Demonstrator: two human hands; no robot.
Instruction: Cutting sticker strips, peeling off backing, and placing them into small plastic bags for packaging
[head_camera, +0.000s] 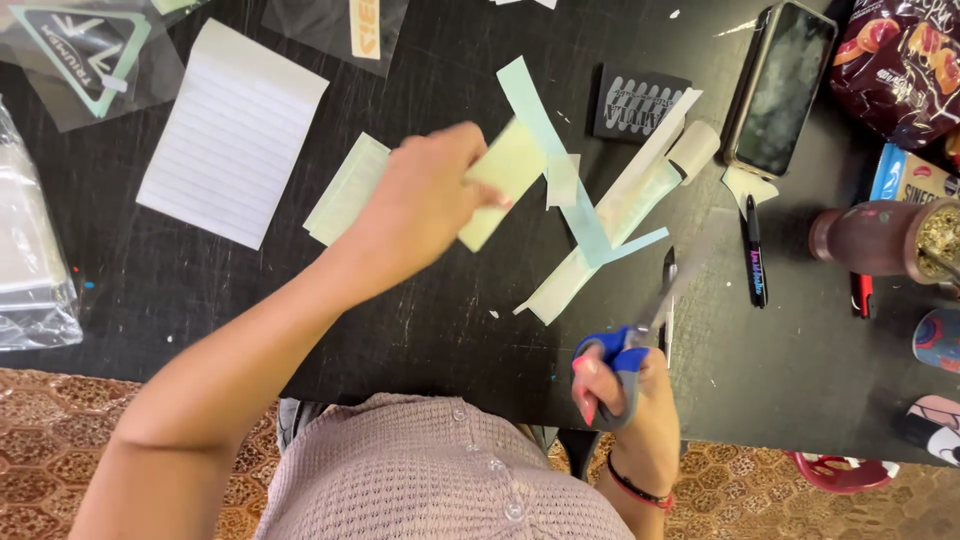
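1. Head view: the left hand (425, 200) pinches a pale green paper piece (505, 190) above the black table (420, 330), fingers closed on its left end.
2. The right hand (625, 400) grips blue-and-grey scissors (640, 330) through the handle loops at the table's near edge, just right of that paper piece and lower; the blades are blurred, so their spread cannot be told.
3. Open room: a bare stretch of table lies below the paper piece, between the two hands – and another right of the scissors.
4. Right of the paper piece lie loose paper strips (590, 220), crossing one another, light blue and pale green.
5. Left of it lies a white lined notepad (232, 132), tilted.
6. Further right – a dark phone (780, 85) face up, and beyond it a red snack bag (900, 65) at the table's corner.
7. Upper left, a clear packet with a green-edged triangular label (85, 50).
8. A black marker pen (755, 255) lies below the phone.
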